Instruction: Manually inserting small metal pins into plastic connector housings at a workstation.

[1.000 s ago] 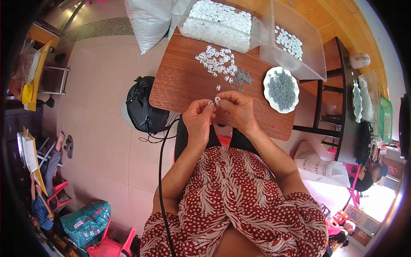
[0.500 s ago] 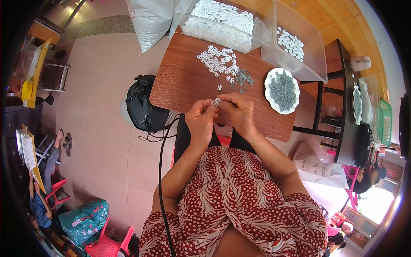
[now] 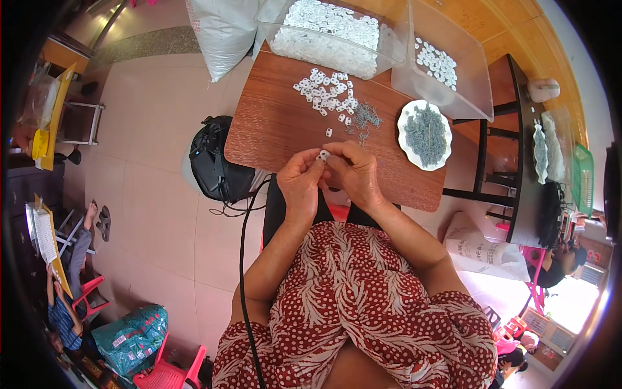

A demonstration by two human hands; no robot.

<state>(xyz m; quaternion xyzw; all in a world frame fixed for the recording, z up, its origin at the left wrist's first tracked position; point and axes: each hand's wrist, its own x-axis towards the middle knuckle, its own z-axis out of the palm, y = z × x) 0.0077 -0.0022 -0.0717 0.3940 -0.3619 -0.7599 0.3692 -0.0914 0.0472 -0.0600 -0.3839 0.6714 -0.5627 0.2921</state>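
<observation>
- Both hands had stayed at the near edge of the brown wooden bench [image 3: 272, 129], left hand [image 3: 299, 185] and right hand [image 3: 355, 174] barely shifted over the last second.
- Their fingers were pinched shut on one small white plastic piece [image 3: 323, 155], so the fitting seemingly continued.
- Bare bench lay leftward; the loose white pieces [image 3: 326, 96] sat toward the far edge.

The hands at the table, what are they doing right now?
A seated person holds one small white piece between the left hand and right hand, over the near edge of a wooden table. Farther back lie a loose pile of white pieces, some small grey pins, a plate of grey pins and two clear bins.
</observation>
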